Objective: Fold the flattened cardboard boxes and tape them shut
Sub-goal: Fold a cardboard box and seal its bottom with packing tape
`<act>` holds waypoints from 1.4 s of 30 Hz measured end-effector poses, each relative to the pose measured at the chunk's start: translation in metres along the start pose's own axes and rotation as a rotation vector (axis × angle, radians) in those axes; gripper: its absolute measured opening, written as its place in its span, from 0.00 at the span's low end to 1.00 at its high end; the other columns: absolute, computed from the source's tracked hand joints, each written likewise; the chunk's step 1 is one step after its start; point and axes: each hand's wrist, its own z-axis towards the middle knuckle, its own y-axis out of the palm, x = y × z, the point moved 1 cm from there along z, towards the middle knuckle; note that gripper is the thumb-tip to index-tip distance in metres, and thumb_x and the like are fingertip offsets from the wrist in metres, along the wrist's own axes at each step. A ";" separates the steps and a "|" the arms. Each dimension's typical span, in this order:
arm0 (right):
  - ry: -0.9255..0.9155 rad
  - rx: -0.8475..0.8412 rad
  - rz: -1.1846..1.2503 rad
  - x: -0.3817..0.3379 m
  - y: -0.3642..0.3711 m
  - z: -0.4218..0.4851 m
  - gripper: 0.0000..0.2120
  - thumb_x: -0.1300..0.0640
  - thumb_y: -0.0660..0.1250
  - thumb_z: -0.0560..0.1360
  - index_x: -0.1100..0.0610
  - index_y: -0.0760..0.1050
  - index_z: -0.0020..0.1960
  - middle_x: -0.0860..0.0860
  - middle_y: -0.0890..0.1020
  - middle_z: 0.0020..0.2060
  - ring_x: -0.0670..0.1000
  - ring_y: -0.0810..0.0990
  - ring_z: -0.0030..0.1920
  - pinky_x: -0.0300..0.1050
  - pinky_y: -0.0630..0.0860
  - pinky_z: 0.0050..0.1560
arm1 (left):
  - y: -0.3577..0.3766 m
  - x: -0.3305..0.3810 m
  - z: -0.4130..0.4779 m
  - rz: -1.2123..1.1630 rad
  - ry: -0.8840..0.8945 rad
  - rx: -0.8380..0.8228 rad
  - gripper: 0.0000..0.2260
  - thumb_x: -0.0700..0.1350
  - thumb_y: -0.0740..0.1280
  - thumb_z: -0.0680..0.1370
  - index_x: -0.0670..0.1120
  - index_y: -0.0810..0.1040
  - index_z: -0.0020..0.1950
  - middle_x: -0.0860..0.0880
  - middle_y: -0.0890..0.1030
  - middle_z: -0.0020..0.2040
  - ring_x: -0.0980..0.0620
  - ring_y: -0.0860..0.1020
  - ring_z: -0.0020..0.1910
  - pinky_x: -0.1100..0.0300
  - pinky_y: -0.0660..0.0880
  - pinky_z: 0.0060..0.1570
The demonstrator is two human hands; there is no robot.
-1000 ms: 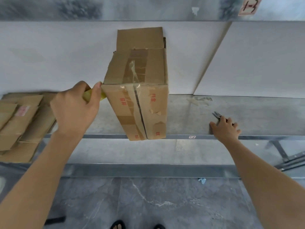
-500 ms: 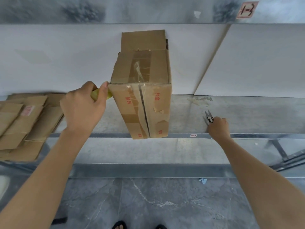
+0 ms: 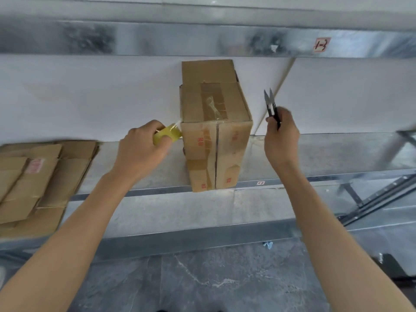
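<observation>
Taping a brown box [image 3: 216,140] on a gray metal shelf [image 3: 315,154]

The tall cardboard box stands at the shelf's front edge, shiny clear tape on its seam. The left hand [image 3: 139,149] grips a yellow tape roll [image 3: 167,136] against the box's top left corner. The right hand [image 3: 281,138] holds thin black snips [image 3: 271,106] (blades pointing up) just right of the box. Flat boxes [image 3: 33,181] lie stacked at the left.
</observation>
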 end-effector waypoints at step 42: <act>-0.187 -0.044 -0.340 -0.111 0.056 -0.113 0.12 0.50 0.56 0.81 0.56 0.73 0.54 0.49 0.74 0.44 0.47 0.71 0.42 0.40 0.64 0.42 | 0.000 -0.034 0.031 -0.236 0.312 -0.535 0.10 0.45 0.56 0.81 0.53 0.76 0.50 0.54 0.76 0.32 0.52 0.75 0.27 0.63 0.68 0.33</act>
